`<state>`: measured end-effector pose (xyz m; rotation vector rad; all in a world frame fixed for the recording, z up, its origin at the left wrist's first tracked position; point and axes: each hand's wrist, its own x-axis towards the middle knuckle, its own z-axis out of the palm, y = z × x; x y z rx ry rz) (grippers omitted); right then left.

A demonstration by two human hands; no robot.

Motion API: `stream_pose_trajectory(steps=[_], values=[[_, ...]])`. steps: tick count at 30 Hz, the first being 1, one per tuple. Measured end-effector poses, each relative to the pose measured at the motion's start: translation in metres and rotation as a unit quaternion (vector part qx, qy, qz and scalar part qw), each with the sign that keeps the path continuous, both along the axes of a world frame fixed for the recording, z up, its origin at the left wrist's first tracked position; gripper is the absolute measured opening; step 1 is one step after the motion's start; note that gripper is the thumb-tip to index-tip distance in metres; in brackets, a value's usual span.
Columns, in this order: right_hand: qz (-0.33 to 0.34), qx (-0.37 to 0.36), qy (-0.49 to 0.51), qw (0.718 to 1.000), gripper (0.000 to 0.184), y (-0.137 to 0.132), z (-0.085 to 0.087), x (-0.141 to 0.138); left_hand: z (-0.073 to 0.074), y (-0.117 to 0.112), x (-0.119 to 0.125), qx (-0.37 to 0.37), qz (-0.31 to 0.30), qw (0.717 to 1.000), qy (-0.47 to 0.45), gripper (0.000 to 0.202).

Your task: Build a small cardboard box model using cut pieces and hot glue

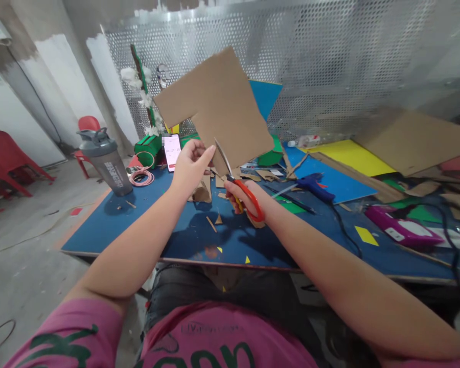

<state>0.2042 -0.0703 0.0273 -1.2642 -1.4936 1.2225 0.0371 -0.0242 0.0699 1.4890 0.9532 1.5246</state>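
A brown piece of cardboard (222, 102) with a notch in its left side is held up above the table. My left hand (195, 161) pinches its lower left edge, thumb toward me. Red-handled scissors (249, 197) are in my right hand (239, 197), with the fingers wrapped round the handles. The scissor blades point up and lie against the cardboard's lower edge, close to my left thumb. Whether the blades are parted around the edge is hard to make out. Small cardboard offcuts (211, 224) lie on the blue tabletop under my hands.
A grey shaker bottle (109, 166), a pink cable (141, 177) and a lit phone (171, 152) stand or lie at the left. To the right are a blue glue gun (314, 186), a purple box-shaped thing (400, 225), coloured sheets and cardboard scraps. A perforated metal panel (329, 61) rises behind.
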Motion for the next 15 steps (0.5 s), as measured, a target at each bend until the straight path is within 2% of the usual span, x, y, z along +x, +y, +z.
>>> stream_pose_trajectory(steps=[3,7,11,15], values=[[-0.011,0.011,-0.020,1.000,0.058,0.003,-0.002,0.000,-0.001,-0.005,0.007,-0.044,-0.025,0.999,-0.008,0.028],[-0.040,0.039,-0.024,0.998,0.061,0.010,-0.010,-0.002,0.002,-0.008,0.011,-0.056,-0.008,0.998,-0.026,0.027],[-0.036,0.065,-0.014,0.997,0.067,0.012,-0.016,-0.003,0.002,-0.007,0.010,-0.036,0.002,0.999,-0.011,0.021],[-0.032,0.051,-0.003,0.998,0.069,0.009,-0.015,-0.003,-0.001,-0.004,0.004,0.011,-0.001,0.999,0.038,0.015]])
